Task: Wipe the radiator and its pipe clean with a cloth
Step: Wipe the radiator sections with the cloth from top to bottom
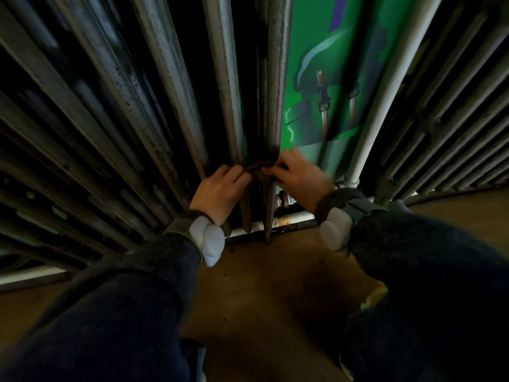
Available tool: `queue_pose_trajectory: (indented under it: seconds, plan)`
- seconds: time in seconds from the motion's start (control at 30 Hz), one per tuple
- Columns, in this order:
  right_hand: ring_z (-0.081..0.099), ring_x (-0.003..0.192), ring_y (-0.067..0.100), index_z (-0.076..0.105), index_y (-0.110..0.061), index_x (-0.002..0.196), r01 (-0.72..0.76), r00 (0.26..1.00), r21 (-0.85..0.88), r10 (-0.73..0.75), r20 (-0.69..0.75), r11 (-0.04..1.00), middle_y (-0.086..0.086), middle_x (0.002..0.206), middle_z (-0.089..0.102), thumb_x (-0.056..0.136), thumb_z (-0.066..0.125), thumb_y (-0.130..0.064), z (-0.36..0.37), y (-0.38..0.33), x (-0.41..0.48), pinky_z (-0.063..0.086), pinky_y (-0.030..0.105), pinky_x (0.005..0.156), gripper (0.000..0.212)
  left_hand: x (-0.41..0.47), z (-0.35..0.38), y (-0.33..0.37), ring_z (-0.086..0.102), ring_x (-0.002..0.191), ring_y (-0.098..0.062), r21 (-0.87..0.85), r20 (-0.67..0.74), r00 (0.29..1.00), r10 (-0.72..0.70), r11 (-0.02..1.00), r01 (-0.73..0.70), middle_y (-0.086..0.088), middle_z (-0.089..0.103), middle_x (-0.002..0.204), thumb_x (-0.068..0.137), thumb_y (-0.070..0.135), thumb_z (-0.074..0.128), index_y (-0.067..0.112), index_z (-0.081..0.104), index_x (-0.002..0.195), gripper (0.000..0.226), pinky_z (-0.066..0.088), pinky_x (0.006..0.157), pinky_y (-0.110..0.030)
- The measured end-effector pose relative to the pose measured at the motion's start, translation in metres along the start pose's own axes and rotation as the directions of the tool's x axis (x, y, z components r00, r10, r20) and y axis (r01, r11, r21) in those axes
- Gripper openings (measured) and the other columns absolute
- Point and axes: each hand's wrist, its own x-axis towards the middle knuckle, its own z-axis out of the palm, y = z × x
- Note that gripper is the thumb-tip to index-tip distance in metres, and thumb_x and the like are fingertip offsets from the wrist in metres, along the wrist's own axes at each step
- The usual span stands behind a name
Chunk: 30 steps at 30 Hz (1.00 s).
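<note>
Steel-grey radiator is rigid and fixed; left hand pinches one end of the soft, limp dark cloth drawn taut across a low column, right hand pinches the other, ends look the best hold, white pipe just right.

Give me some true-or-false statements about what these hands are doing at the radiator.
1. The left hand and right hand both pinch a dark cloth against a radiator column. True.
2. The wall behind the column is red. False: it is green.
3. A white pipe rises to the right of the hands. True.
4. The left hand hangs idle at the person's side. False: it holds the cloth at the column.
</note>
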Motion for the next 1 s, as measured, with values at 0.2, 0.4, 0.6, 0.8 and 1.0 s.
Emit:
queue_pose_trajectory:
  seconds: [0.2, 0.4, 0.6, 0.8, 1.0]
  plan:
    - [0.046, 0.072, 0.02, 0.071, -0.004, 0.081, 0.158, 0.986, -0.006, -0.158, 0.053, 0.987, 0.015, 0.071, 0.059, 0.074, 0.061, -0.011, 0.016, -0.001, -0.011, 0.043, 0.021, 0.037, 0.014, -0.01, 0.008, 0.003, 0.035, 0.074, -0.019, 0.003, 0.079, 0.996, 0.034, 0.999, -0.034, -0.011, 0.06, 0.075, 0.073, 0.015, 0.038, 0.012, 0.039, 0.088, 0.015, 0.037, 0.035, -0.018]
    - [0.035, 0.073, 0.017, 0.062, -0.005, 0.089, 0.174, 0.971, -0.029, -0.176, -0.16, 0.984, 0.013, 0.077, 0.057, 0.078, 0.045, -0.014, -0.005, 0.001, 0.009, 0.043, 0.022, 0.044, 0.023, 0.016, -0.016, -0.002, 0.035, 0.073, -0.021, 0.052, -0.036, 0.999, 0.014, 0.999, -0.012, -0.011, 0.054, 0.076, 0.076, 0.012, 0.043, 0.011, 0.037, 0.084, 0.01, 0.036, 0.037, -0.022]
    - [0.04, 0.079, 0.021, 0.065, 0.001, 0.094, 0.112, 0.933, 0.033, -0.094, -0.348, 0.993, 0.017, 0.083, 0.059, 0.079, 0.055, -0.006, -0.031, -0.005, 0.026, 0.048, 0.03, 0.049, 0.019, 0.041, -0.04, -0.004, 0.037, 0.077, -0.02, -0.006, -0.189, 0.976, -0.109, 0.994, 0.109, -0.003, 0.033, 0.087, 0.075, 0.013, 0.046, 0.011, 0.041, 0.088, 0.014, 0.044, 0.045, -0.027]
    - [0.038, 0.08, 0.021, 0.068, 0.002, 0.094, 0.072, 0.939, 0.034, -0.056, -0.34, 0.997, 0.02, 0.079, 0.061, 0.077, 0.053, -0.004, -0.025, -0.004, 0.023, 0.05, 0.03, 0.05, 0.024, 0.035, -0.029, -0.002, 0.037, 0.078, -0.021, -0.063, -0.18, 0.971, -0.158, 0.987, 0.149, -0.001, 0.031, 0.087, 0.077, 0.014, 0.046, 0.012, 0.04, 0.09, 0.014, 0.048, 0.049, -0.031]
    - [0.049, 0.083, 0.026, 0.066, -0.002, 0.097, 0.002, 0.997, -0.011, -0.002, -0.074, 1.0, 0.018, 0.088, 0.058, 0.086, 0.055, -0.014, -0.004, -0.003, 0.005, 0.052, 0.033, 0.056, 0.02, 0.004, 0.002, -0.001, 0.036, 0.075, -0.022, 0.031, -0.081, 0.997, -0.008, 0.999, 0.01, -0.002, 0.037, 0.087, 0.077, 0.01, 0.047, 0.014, 0.039, 0.088, 0.014, 0.04, 0.04, -0.024]
